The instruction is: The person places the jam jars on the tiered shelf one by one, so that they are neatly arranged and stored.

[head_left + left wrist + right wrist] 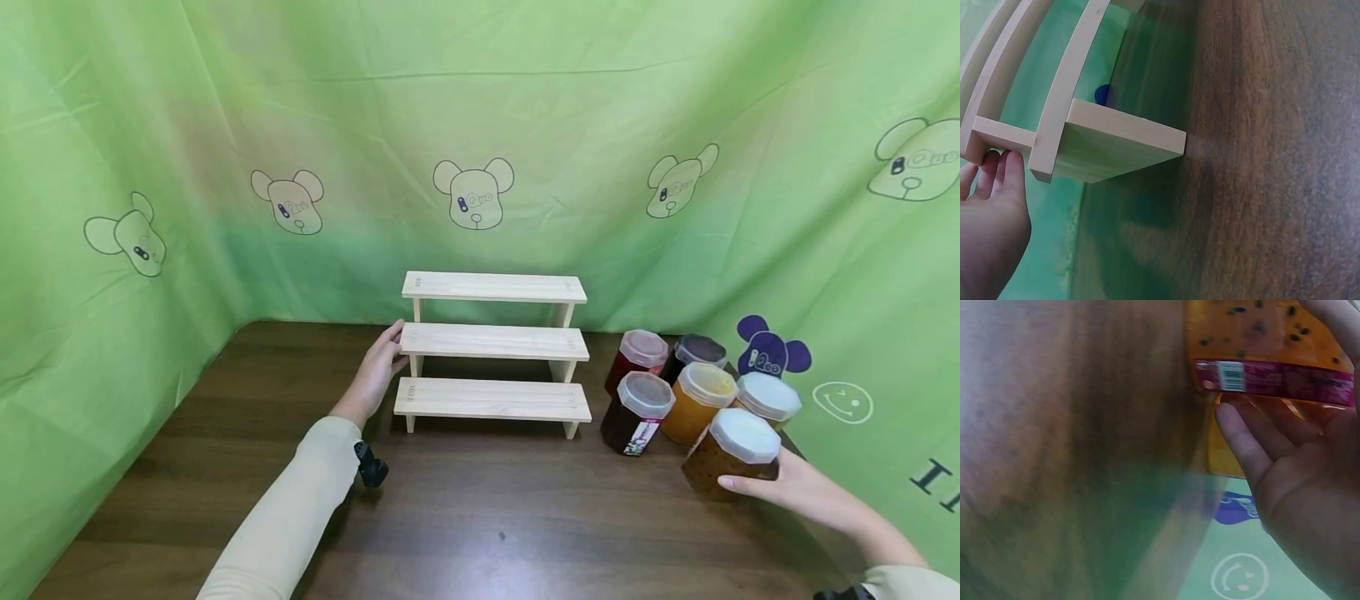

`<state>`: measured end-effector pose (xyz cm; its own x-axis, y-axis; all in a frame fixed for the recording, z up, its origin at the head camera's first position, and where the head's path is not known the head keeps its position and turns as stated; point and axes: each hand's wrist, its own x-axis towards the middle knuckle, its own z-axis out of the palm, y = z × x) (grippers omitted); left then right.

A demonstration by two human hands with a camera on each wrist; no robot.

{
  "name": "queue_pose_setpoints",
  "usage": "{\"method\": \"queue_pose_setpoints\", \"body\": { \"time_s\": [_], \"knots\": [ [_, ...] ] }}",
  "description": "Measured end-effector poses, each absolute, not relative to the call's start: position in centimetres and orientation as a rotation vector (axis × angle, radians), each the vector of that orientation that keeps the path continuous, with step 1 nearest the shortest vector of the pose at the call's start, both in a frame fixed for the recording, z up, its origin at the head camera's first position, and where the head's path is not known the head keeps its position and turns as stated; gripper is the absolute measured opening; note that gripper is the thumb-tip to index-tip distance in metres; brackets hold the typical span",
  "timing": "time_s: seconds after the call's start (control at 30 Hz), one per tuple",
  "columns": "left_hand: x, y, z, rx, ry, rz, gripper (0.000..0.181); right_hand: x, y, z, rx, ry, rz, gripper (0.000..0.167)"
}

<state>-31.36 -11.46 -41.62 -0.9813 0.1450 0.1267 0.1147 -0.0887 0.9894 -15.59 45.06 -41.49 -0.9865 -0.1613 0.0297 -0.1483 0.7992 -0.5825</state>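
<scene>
A pale wooden three-step rack (495, 342) stands on the brown table. My left hand (372, 375) is at the rack's left end by the middle step; in the left wrist view its fingertips curl against the wooden side piece (1004, 133). At the right, my right hand (813, 492) is around the front jar (731, 458), which has a white lid and orange, dark-specked contents. The right wrist view shows that jar (1260, 337) with a barcode label, the thumb on one side and the fingers (1244, 434) on the other.
Behind the front jar stand several others: a dark one (633, 421) with a label, a yellow-orange one (693, 408), a red one (637, 358), a very dark one (697, 350) and a white-lidded one (768, 396). Green printed cloth (360, 125) hangs behind the table (465, 517).
</scene>
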Motion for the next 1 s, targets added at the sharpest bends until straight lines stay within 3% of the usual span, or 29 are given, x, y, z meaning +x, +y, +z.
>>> {"method": "queue_pose_setpoints", "body": {
  "time_s": [0.1,1.0],
  "knots": [
    [-31.4,-11.4,-41.5,0.297,2.112,2.265,0.057,-15.7,45.0,-42.2,-0.26,2.975,-0.972,0.068],
    [-31.1,-12.1,-41.7,0.35,1.998,2.256,0.056,-15.7,45.0,-42.8,-0.256,2.965,-1.024,0.067]
  ]
}}
